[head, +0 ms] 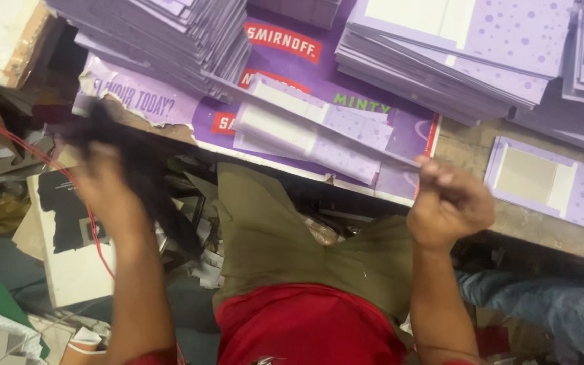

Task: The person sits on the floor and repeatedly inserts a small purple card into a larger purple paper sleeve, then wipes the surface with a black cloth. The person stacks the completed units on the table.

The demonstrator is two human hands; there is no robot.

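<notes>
a flat lilac carton blank with pale panels is held at centre frame, pinched at its lower right edge by the closed right hand. the left hand, at left of frame, is blurred; something dark and blurred is seen at it, and whether it is gripped cannot be told. stacks of lilac sheets are piled across the top of the frame on a purple printed sheet. another blank lies on the table at right.

Both hands raised, fingers curled
</notes>
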